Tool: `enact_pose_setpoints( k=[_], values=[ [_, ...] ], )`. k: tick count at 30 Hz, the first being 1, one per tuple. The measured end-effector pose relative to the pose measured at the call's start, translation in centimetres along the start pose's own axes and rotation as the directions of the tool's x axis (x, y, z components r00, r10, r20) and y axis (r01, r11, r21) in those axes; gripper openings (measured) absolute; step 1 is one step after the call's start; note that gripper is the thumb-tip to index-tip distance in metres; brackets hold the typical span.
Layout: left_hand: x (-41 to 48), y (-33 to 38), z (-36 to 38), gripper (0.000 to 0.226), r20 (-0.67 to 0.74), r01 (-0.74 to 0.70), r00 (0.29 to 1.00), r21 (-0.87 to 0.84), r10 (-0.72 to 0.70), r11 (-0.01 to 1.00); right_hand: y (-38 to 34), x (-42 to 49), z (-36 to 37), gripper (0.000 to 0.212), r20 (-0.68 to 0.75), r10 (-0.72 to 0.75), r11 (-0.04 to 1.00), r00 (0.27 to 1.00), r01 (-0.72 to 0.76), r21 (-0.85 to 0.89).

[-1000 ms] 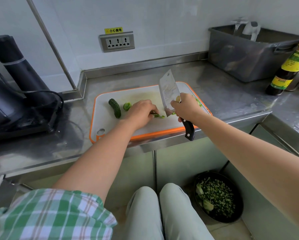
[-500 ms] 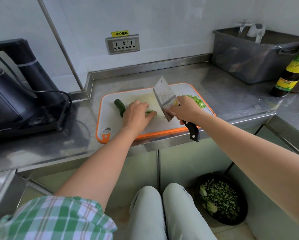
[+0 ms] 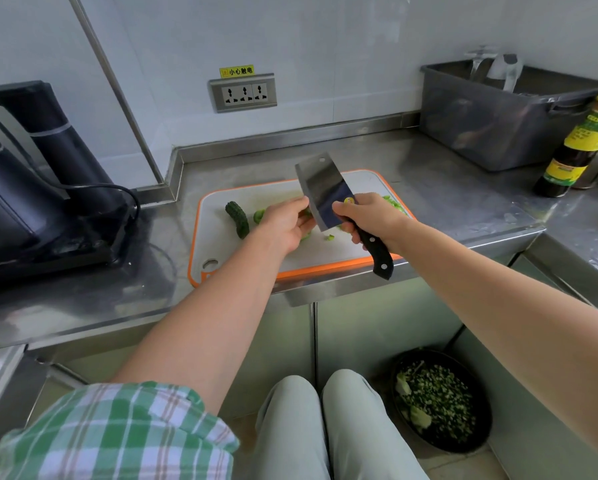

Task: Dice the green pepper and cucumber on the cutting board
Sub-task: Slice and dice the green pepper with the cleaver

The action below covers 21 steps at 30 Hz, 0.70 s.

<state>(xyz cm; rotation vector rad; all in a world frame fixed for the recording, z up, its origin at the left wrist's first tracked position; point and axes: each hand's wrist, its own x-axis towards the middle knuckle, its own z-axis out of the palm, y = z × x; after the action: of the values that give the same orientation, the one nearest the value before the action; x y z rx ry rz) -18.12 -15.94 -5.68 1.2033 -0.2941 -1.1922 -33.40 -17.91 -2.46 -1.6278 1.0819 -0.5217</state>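
A white cutting board (image 3: 228,252) with an orange rim lies on the steel counter. A dark green cucumber piece (image 3: 238,219) rests at its left. My right hand (image 3: 366,218) grips the black handle of a cleaver (image 3: 321,192), its blade raised above the board. My left hand (image 3: 287,225) is lifted beside the blade, fingers against its flat side; pale green pepper bits (image 3: 306,236) peek out under it. Diced green pepper (image 3: 396,205) is piled at the board's right edge, and a small green bit (image 3: 330,237) lies below the blade.
A black kettle and appliance (image 3: 31,188) with a cord stand on the left. A grey plastic tub (image 3: 498,119) and a dark sauce bottle (image 3: 576,147) sit at the right. A black bowl of chopped greens (image 3: 439,400) is on the floor by my knees.
My left hand has lifted off the pepper pieces and come up against the cleaver's side. The cleaver stays raised in my right hand. The camera has shifted slightly.
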Motion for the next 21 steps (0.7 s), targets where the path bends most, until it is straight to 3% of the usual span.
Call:
enact_pose_setpoints(
  k=[3,7,11,14,16,21],
  values=[
    [-0.1,0.0,-0.4,0.011,0.008,-0.046,0.999,0.013,0.046,0.999,0.1,0.1,-0.2,0.026,-0.02,-0.011,1.0,1.0,0.011,-0.008],
    [0.5,-0.6,-0.7,0.018,-0.046,-0.209,0.971,0.316,0.235,0.926,0.6,0.5,-0.5,0.019,-0.086,-0.013,1.0,0.996,0.01,-0.027],
    [1.3,-1.3,-0.1,0.019,0.058,-0.353,0.909,0.633,0.412,0.689,1.2,0.8,-1.5,0.022,-0.16,-0.007,0.995,0.987,-0.009,-0.098],
    [1.4,-1.7,0.7,0.018,0.235,-0.452,0.829,0.816,0.508,0.36,1.7,0.9,-2.3,0.025,-0.183,-0.019,0.991,0.983,-0.006,-0.133],
    [1.4,-1.9,0.7,0.017,0.31,-0.47,0.804,0.854,0.508,0.222,2.1,0.9,-2.7,0.024,-0.187,-0.024,0.988,0.982,-0.005,-0.154],
    [1.7,-1.8,-0.7,0.028,0.38,-0.47,0.787,0.88,0.486,0.073,2.5,1.1,-2.8,0.021,-0.192,-0.028,0.984,0.981,-0.007,-0.175]
  ],
)
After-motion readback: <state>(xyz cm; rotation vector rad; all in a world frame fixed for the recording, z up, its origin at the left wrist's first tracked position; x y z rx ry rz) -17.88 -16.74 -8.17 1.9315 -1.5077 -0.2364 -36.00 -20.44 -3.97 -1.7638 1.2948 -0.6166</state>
